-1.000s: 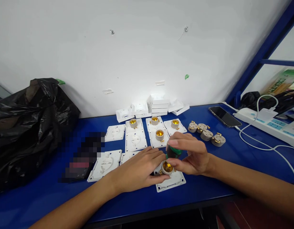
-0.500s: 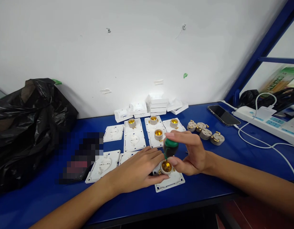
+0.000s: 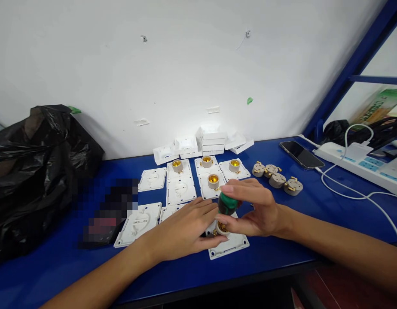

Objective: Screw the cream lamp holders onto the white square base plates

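Note:
My left hand lies over a white square plate at the table's front, its fingers pressed against a beige lamp socket with a brass inside. My right hand pinches the green and black handle of a screwdriver, which stands upright in that socket. Its tip is hidden inside the socket.
More white plates, some with sockets, lie behind my hands on the blue table. Several loose sockets sit to the right. A phone, power strip and white cables are far right. A black bag fills the left.
My right hand has turned the screwdriver handle and lowered it onto the socket, so the brass inside is mostly covered. My left hand has stayed in place.

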The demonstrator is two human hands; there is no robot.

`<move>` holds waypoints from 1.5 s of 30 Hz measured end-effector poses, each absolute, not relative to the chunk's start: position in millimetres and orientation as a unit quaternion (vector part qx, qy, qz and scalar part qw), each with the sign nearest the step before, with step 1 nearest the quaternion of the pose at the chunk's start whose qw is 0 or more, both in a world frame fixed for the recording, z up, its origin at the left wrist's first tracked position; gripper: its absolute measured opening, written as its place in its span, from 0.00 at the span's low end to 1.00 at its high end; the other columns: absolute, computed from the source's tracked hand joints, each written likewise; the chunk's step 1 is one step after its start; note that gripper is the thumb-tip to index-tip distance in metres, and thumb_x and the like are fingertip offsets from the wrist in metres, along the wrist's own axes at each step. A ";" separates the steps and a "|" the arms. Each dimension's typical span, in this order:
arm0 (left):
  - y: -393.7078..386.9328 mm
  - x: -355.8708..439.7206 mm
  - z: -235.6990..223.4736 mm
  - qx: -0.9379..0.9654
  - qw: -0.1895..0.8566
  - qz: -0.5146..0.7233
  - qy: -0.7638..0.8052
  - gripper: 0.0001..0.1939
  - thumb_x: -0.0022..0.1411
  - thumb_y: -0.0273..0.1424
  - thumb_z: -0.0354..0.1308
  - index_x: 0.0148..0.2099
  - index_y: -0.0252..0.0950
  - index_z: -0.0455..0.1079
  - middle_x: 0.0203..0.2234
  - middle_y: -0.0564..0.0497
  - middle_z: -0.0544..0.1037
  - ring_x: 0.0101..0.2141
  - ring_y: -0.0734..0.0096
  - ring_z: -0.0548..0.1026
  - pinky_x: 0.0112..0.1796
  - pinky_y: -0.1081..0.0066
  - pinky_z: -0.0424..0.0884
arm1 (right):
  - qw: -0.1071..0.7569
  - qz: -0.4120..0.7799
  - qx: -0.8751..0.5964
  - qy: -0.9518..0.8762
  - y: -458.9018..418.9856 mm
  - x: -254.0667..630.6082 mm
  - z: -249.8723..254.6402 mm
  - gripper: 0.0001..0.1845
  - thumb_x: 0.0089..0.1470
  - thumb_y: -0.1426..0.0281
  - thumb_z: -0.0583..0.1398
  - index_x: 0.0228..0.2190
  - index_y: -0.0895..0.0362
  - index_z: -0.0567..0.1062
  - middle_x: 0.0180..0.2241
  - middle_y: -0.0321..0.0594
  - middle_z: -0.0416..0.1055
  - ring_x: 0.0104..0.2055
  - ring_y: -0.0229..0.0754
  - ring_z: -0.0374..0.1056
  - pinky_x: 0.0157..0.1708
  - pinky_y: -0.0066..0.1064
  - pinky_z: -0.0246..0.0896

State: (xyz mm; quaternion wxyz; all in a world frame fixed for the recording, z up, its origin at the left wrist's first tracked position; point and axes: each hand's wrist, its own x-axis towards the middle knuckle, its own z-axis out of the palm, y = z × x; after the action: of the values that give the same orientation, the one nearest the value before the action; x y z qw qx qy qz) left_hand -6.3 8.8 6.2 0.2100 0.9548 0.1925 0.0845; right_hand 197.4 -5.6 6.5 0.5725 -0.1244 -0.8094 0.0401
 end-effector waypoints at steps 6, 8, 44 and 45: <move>8.8 -7.2 6.6 0.950 0.228 0.092 0.190 0.06 0.69 0.35 0.58 0.38 0.40 0.69 0.37 0.50 0.78 0.43 0.57 0.76 0.47 0.58 0.72 | 0.555 0.060 -0.109 -0.823 -5.5 195.1 2.8 0.32 0.64 0.70 0.59 0.66 0.53 0.59 0.28 0.31 0.67 0.24 0.36 0.61 0.20 0.29 0.59; 8.9 -7.3 6.2 0.951 0.229 0.096 0.187 0.04 0.69 0.35 0.58 0.41 0.40 0.69 0.39 0.49 0.78 0.45 0.56 0.76 0.47 0.57 0.72 | 0.552 0.058 -0.113 -0.824 -6.5 195.1 3.0 0.33 0.64 0.71 0.59 0.67 0.52 0.58 0.28 0.31 0.66 0.23 0.37 0.59 0.20 0.29 0.57; 7.3 -8.1 6.5 0.954 0.218 0.102 0.178 0.04 0.70 0.34 0.57 0.42 0.39 0.69 0.43 0.47 0.78 0.48 0.52 0.76 0.51 0.53 0.71 | 0.534 0.080 -0.113 -0.834 -8.1 196.6 2.4 0.36 0.61 0.73 0.60 0.68 0.52 0.57 0.28 0.31 0.65 0.25 0.38 0.59 0.20 0.29 0.57; 7.1 -7.9 6.2 0.954 0.218 0.102 0.178 0.04 0.70 0.34 0.57 0.43 0.39 0.69 0.43 0.47 0.78 0.48 0.52 0.76 0.51 0.53 0.71 | 0.533 0.081 -0.115 -0.834 -8.4 196.8 2.3 0.36 0.62 0.73 0.60 0.68 0.51 0.57 0.28 0.31 0.65 0.25 0.38 0.60 0.20 0.29 0.57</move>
State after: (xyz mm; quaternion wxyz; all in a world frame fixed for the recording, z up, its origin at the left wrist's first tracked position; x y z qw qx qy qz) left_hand -7.9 7.1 6.2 0.2179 0.9541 0.1782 0.1025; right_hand 196.8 -8.4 2.3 0.5335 -0.1150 -0.8341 0.0807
